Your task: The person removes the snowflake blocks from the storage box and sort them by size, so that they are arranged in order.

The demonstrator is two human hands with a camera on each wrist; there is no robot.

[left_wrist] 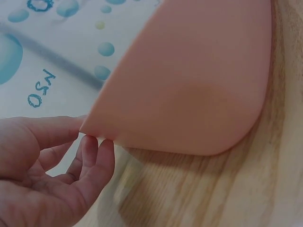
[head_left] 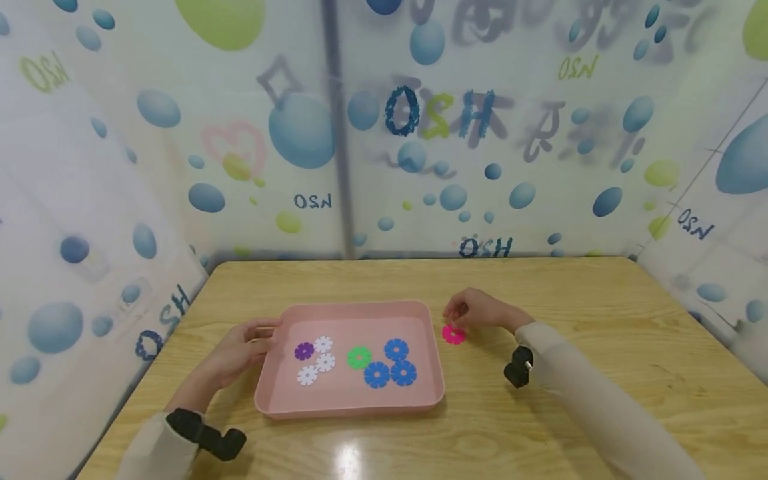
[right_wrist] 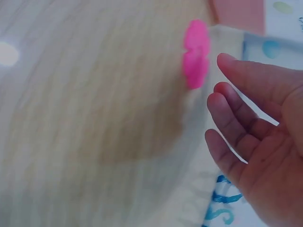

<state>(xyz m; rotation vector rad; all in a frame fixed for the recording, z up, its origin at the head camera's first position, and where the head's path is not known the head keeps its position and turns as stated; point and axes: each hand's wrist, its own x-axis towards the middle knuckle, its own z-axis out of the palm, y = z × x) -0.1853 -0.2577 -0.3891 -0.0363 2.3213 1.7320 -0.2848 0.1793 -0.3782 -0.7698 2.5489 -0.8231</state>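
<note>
My left hand is at the left side of a pink tray, pinching its rim between thumb and fingers; the left wrist view shows the tray's wall from outside. Just beyond the tray's right side, my right hand hovers over a bright pink flower-shaped plastic disc. In the right wrist view, the thumb and loosely bent fingers have a gap between them and the pink disc. Inside the tray lie a purple disc, white discs, a green disc and blue discs.
A light wooden table carries the tray. Behind it and along both sides hang pale curtains printed with blue and green bubbles. Black wrist cameras are strapped on both wrists, over light sleeves.
</note>
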